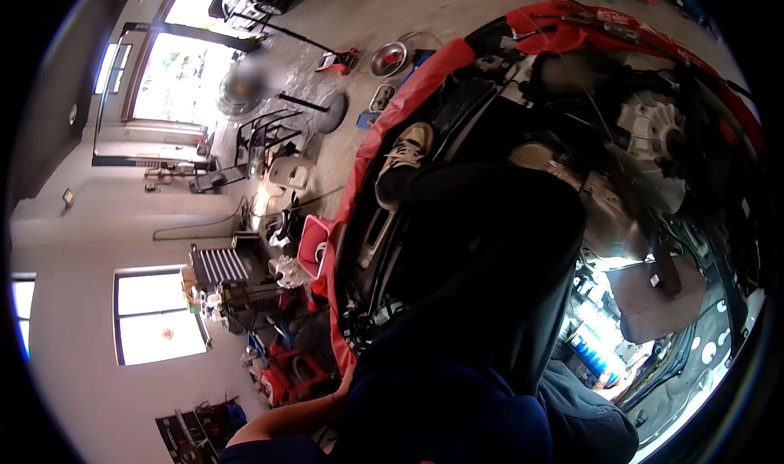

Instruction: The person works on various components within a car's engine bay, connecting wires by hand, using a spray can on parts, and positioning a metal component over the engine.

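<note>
My left forearm [298, 415] comes in at the lower left, bare below a dark blue sleeve. My left hand [347, 380] rests by the lower end of the red fender cover [353, 190]; its fingers are hidden, so whether it grips the cover cannot be told. My right hand is not plainly in view. My dark-trousered leg [490, 243] is bent across a car's open engine bay, the light-and-dark shoe [408, 145] set near the cover. Beyond the knee lie a metal housing [649, 125] and a rounded metal shield [608, 219].
A blue-and-white can-like object [596, 354] stands in bright light at the right, near a brown flat panel [657, 296]. On the floor are a pedestal fan [241, 88], a round metal dish [389, 58], a pink-red stool [314, 247] and red equipment [286, 374]. A tool chest [220, 265] stands by the wall.
</note>
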Tool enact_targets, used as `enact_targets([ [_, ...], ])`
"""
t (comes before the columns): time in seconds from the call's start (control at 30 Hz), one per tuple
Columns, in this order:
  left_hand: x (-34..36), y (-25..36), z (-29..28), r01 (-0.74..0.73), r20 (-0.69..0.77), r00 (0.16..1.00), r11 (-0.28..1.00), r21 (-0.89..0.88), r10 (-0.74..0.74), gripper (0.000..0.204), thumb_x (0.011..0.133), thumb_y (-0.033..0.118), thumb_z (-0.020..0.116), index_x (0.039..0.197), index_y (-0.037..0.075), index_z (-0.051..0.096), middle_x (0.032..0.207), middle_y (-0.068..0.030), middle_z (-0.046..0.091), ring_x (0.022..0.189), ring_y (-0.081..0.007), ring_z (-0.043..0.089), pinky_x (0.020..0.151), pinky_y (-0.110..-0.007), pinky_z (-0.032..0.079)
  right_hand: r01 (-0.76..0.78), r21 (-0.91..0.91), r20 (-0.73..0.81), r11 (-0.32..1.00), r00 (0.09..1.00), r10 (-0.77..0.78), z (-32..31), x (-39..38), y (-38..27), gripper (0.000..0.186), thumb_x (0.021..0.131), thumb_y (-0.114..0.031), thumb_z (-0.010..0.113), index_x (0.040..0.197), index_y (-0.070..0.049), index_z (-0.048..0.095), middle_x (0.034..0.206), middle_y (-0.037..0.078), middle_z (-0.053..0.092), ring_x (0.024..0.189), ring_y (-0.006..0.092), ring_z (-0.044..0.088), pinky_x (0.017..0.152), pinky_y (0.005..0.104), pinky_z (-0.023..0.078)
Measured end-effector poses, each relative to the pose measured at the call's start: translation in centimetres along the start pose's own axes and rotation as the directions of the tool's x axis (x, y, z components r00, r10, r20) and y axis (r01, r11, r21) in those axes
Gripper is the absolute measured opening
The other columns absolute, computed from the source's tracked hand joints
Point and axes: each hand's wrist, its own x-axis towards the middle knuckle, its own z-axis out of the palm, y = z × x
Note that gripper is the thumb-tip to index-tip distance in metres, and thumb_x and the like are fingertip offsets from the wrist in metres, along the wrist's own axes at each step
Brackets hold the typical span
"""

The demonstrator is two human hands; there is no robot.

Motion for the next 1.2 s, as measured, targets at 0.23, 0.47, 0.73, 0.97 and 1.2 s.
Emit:
enact_targets([
  [0.23, 3.1, 3.6, -1.8, -0.085, -0.005, 0.996, 0.991, 0.104, 0.086, 0.028, 0.084, 0.016, 0.068, 0.109, 0.003, 0.064, 0.103, -0.0224, 0.066, 0.094, -0.0359, 0.064, 0.076, -0.044, 0.051, -0.027, 0.010, -0.031, 1.000, 0.999, 0.028, -1.1, -0.8, 0.4, 0.078, 0.085, -0.015, 0.072, 0.146, 0.002, 0.027, 0.107, 0.021, 0.064, 0.098, 0.0259, 0.062, 0.096, 0.0377, 0.045],
  [0.47, 6.6, 9.0, -4.5, -0.173, 0.005, 0.984, 0.951, 0.257, 0.178, 0.028, 0.084, 0.015, 0.069, 0.109, 0.003, 0.064, 0.102, -0.0223, 0.066, 0.092, -0.0360, 0.064, 0.074, -0.045, 0.051, -0.064, 0.033, -0.025, 0.997, 0.998, 0.065, -2.0, -2.1, 0.0, 0.074, 0.086, -0.016, 0.071, 0.146, 0.001, 0.031, 0.104, 0.021, 0.065, 0.096, 0.0252, 0.063, 0.094, 0.0367, 0.046],
  [0.73, 9.6, 15.3, -5.7, -0.314, 0.112, 0.947, 0.790, 0.526, 0.301, 0.028, 0.083, 0.014, 0.069, 0.108, 0.004, 0.065, 0.100, -0.0221, 0.066, 0.091, -0.0360, 0.065, 0.073, -0.045, 0.051, -0.212, 0.051, 0.050, 0.976, 0.977, 0.209, -3.0, -3.8, 0.1, 0.068, 0.088, -0.017, 0.070, 0.145, 0.000, 0.037, 0.101, 0.020, 0.067, 0.093, 0.0245, 0.065, 0.091, 0.0355, 0.048],
  [0.97, 3.3, 44.2, -4.5, -0.809, 0.038, -0.123, -0.123, 0.575, 0.992, 0.028, 0.089, 0.006, 0.062, 0.117, 0.001, 0.063, 0.094, -0.0201, 0.067, 0.086, -0.0390, 0.066, 0.075, -0.044, 0.051, -0.434, -0.091, 0.150, 0.896, 0.884, 0.443, -5.2, -5.1, 2.8, 0.067, 0.088, -0.024, 0.071, 0.145, -0.005, 0.042, 0.080, 0.014, 0.069, 0.080, 0.0204, 0.067, 0.081, 0.0343, 0.052],
  [1.2, -13.0, 70.5, 10.9, -0.536, 0.335, -0.633, -0.707, 0.462, 0.698, 0.070, 0.079, 0.017, 0.078, 0.141, 0.004, 0.048, 0.143, -0.0223, 0.047, 0.132, -0.0394, 0.046, 0.111, -0.043, 0.038, -0.217, -0.564, 0.255, 0.796, 0.872, 0.418, -6.2, -1.8, -1.3, 0.057, 0.082, -0.049, 0.071, 0.123, -0.010, 0.064, 0.087, 0.021, 0.071, 0.082, 0.0342, 0.071, 0.076, 0.0450, 0.055],
])
